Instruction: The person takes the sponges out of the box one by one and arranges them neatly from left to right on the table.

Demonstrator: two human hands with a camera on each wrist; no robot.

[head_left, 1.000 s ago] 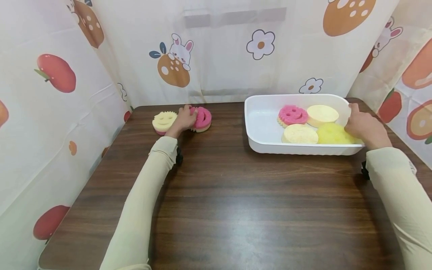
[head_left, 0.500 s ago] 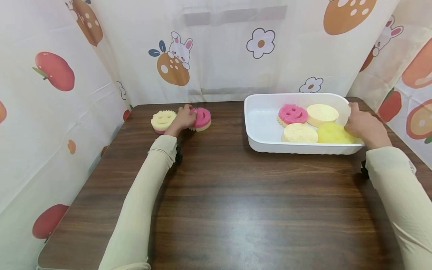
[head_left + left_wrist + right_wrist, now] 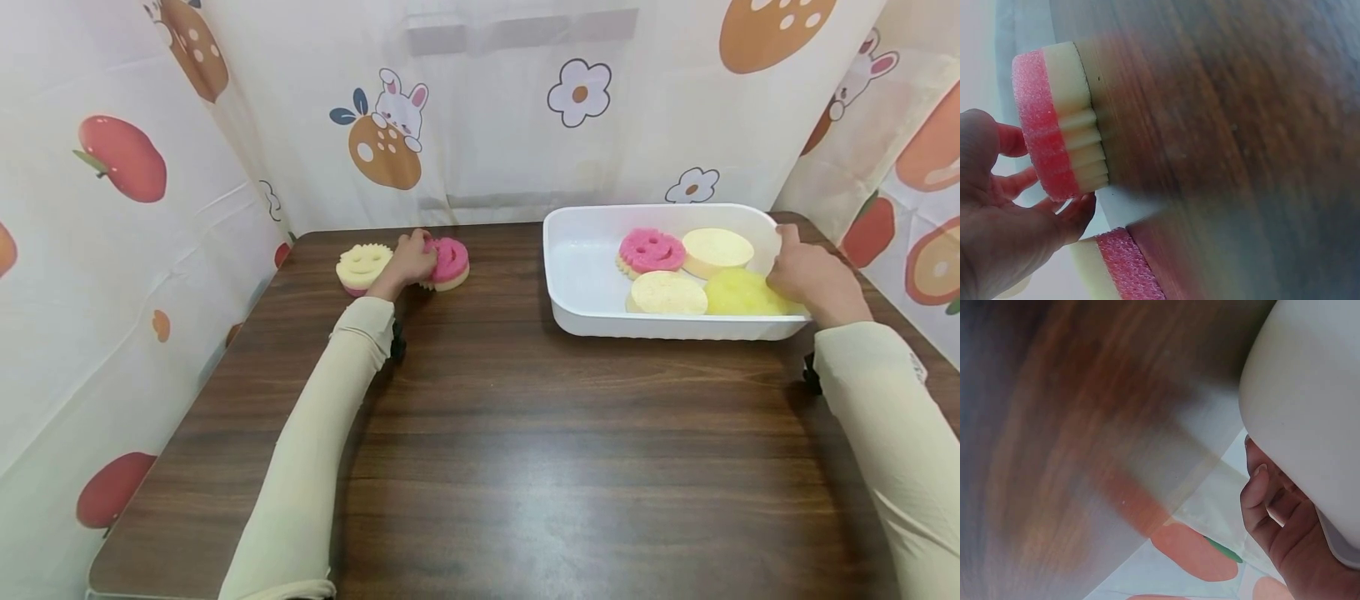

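Observation:
My left hand (image 3: 408, 265) lies on the pink smiley sponge (image 3: 452, 262) at the table's far left, fingers curled round its edge (image 3: 1047, 144). A cream smiley sponge (image 3: 362, 267) lies just left of that hand (image 3: 997, 231). At the far right my right hand (image 3: 810, 275) grips the right rim of the white tray (image 3: 577, 275), fingers curled under its wall (image 3: 1266, 500). Inside the tray lie a pink smiley sponge (image 3: 651, 250), two cream round sponges (image 3: 717, 250) (image 3: 666, 293) and a yellow sponge (image 3: 738, 293).
The dark wooden table (image 3: 525, 433) is walled on three sides by a printed curtain (image 3: 480, 117). The tray's white wall (image 3: 1310, 406) fills the right wrist view's upper right.

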